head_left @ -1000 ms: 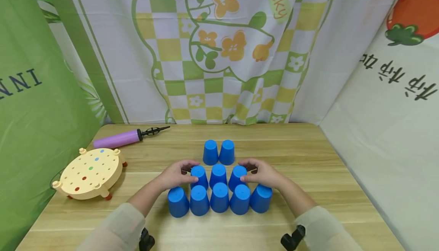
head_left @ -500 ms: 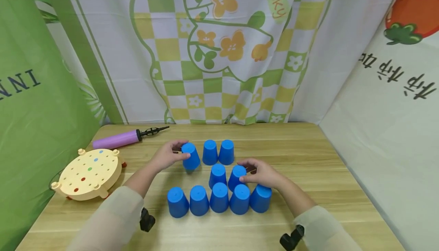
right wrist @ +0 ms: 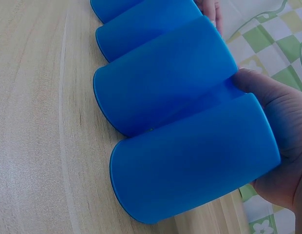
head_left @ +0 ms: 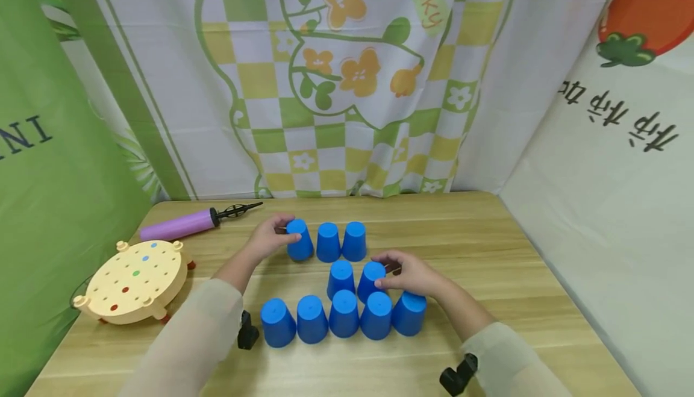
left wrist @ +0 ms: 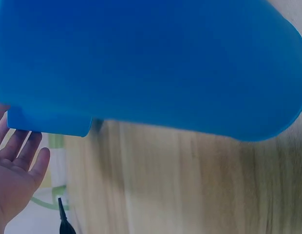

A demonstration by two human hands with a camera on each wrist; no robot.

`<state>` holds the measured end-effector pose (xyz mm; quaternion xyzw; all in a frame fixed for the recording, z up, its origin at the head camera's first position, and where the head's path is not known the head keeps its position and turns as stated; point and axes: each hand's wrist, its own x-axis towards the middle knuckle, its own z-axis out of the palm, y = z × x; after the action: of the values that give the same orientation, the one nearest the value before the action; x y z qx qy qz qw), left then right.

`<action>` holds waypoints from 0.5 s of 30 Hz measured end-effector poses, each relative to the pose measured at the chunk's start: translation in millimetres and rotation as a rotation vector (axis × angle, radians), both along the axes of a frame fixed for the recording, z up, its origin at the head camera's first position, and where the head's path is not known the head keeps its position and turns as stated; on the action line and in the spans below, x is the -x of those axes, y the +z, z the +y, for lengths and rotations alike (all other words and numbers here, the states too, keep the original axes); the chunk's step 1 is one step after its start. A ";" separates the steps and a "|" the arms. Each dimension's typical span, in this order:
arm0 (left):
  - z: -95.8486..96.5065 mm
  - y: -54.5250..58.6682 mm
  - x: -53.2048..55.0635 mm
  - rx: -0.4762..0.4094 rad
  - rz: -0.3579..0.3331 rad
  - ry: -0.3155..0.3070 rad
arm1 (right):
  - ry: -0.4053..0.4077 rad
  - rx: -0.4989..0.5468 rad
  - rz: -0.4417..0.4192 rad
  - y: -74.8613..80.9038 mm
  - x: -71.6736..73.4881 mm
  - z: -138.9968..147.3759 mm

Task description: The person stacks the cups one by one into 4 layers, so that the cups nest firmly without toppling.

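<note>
Upside-down blue cups stand in three rows on the wooden table. At the left end of the back row, my left hand (head_left: 269, 238) holds a blue cup (head_left: 300, 240) between thumb and fingers, beside two more cups (head_left: 328, 242). My right hand (head_left: 410, 273) grips the right cup (head_left: 370, 281) of the middle row, thumb in front, fingers behind. Left of it stands another middle cup (head_left: 340, 279). Several cups form the front row (head_left: 344, 314). In the left wrist view, a near cup (left wrist: 151, 63) partly covers the held cup (left wrist: 48, 122). Front-row cups (right wrist: 195, 161) partly hide my right hand (right wrist: 282, 131).
A cream round pegboard-like toy (head_left: 132, 282) with short legs lies at the table's left. Behind it lies a purple hand pump (head_left: 179, 226) with a black nozzle. A patterned curtain (head_left: 352, 132) hangs along the table's back edge, with cloth walls on both sides.
My left hand has carried the left cup of the middle row away to the back row's left end and lowered it there. My right hand has stayed on its cup.
</note>
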<state>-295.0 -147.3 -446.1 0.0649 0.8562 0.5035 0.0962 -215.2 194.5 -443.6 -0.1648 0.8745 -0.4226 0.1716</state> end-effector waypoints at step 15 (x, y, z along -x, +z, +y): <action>5.4 -8.1 -2.4 0.024 -0.035 -0.023 | 0.022 -0.020 0.024 -0.6 1.9 0.9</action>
<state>-292.6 -141.9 -454.2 0.0648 0.8594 0.4933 0.1177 -217.1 195.4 -444.2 -0.1777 0.8790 -0.4097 0.1673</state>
